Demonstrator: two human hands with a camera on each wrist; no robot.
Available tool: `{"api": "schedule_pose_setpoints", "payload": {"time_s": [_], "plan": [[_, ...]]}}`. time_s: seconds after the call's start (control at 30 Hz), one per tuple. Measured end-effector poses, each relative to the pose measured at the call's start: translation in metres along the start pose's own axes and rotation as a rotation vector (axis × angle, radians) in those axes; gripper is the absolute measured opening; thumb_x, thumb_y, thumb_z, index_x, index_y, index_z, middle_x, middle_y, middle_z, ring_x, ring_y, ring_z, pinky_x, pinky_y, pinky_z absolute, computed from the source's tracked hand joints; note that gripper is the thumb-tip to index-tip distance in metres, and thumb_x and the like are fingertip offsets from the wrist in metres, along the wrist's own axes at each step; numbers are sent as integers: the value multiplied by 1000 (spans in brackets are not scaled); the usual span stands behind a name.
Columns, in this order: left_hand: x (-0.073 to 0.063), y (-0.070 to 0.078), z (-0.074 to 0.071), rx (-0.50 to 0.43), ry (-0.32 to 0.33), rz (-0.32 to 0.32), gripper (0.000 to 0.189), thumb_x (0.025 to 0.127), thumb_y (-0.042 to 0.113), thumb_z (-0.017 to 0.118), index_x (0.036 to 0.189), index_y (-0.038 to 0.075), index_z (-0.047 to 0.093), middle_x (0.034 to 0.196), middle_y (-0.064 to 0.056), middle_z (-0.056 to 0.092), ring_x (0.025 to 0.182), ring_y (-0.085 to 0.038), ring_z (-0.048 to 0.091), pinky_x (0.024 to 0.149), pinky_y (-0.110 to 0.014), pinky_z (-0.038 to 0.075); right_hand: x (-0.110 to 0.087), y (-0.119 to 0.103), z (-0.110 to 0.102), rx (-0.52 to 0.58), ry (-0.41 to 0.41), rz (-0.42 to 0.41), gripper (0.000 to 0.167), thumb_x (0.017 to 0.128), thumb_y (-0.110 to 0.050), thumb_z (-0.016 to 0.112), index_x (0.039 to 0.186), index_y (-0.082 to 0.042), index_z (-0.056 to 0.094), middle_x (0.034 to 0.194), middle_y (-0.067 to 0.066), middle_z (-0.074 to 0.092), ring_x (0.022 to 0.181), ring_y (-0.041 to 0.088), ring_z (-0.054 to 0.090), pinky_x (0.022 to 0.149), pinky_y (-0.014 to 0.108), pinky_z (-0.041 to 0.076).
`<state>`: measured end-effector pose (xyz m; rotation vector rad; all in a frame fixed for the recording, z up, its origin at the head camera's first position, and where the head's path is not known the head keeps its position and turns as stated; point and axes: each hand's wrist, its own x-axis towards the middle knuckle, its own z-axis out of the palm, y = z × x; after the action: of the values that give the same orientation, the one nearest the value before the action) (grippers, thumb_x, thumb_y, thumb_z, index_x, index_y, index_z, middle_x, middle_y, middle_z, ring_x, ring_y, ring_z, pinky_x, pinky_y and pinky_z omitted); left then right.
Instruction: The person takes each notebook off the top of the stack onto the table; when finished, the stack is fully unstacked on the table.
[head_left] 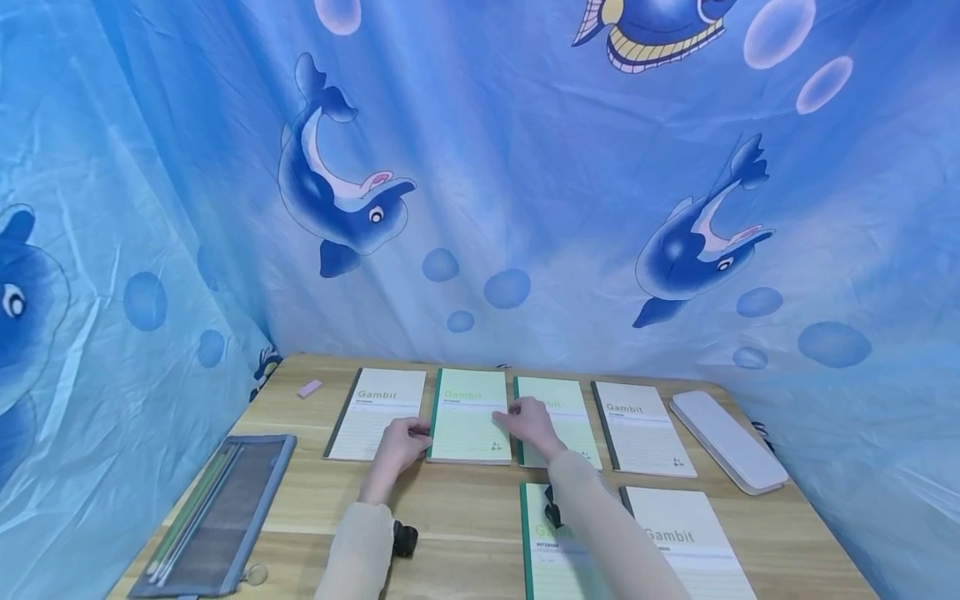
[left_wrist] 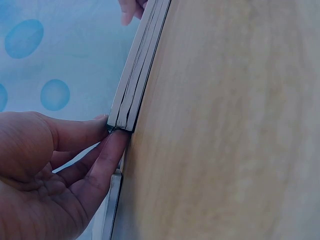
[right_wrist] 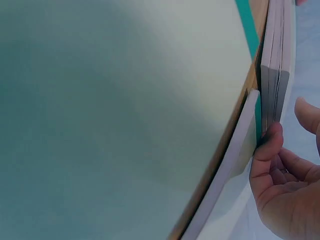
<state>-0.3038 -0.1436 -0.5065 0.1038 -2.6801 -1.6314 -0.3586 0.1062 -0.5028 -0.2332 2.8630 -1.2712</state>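
My left hand (head_left: 401, 447) touches the spine side of a stack topped by a green-spined notebook (head_left: 471, 425). Close up in the left wrist view, its thumb (left_wrist: 82, 134) and fingertips meet the stack's lower corner (left_wrist: 134, 85), where several layered edges show. My right hand (head_left: 534, 425) is at the same stack's right side. In the right wrist view a bent finger (right_wrist: 270, 142) touches the stack's edge (right_wrist: 276, 75), while the thumb stands away from it. Beneath the right hand lies another green-spined notebook (head_left: 558, 392), partly covered by it.
Black-spined notebooks lie at left (head_left: 382, 408) and right (head_left: 648, 429) of the back row. Nearer are a green-spined notebook (head_left: 543, 567) and a black-spined one (head_left: 697, 546), partly behind the right sleeve. A mesh pencil pouch (head_left: 247, 500), pink eraser (head_left: 309, 388) and white case (head_left: 727, 437) lie around.
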Motion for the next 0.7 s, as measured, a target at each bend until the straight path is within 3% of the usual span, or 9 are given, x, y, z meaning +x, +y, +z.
{"api": "schedule_pose_setpoints", "payload": {"time_s": [0.37, 0.6, 0.7], "plan": [[-1, 2, 0, -19, -1, -7, 31, 87, -5, 67, 119, -8, 66, 98, -14, 69, 90, -25, 67, 74, -34, 60, 2, -7, 6, -67, 29, 1, 52, 88, -29, 76, 54, -15, 39, 48, -6, 31, 46, 11, 28, 45, 26, 27], [-2, 2, 1, -23, -3, -9, 31, 88, -6, 66, 119, -9, 65, 98, -14, 69, 89, -24, 67, 74, -34, 60, 1, -9, 10, -113, 69, 37, 40, 86, -31, 78, 61, -10, 56, 54, -4, 44, 53, 12, 39, 50, 27, 35], [-2, 2, 1, -19, 0, -6, 30, 87, -6, 67, 118, -9, 65, 97, -14, 69, 89, -24, 67, 74, -34, 60, 0, -11, 9, -99, 73, 39, 39, 87, -29, 79, 61, -9, 56, 54, -3, 44, 52, 13, 38, 49, 27, 34]]}}
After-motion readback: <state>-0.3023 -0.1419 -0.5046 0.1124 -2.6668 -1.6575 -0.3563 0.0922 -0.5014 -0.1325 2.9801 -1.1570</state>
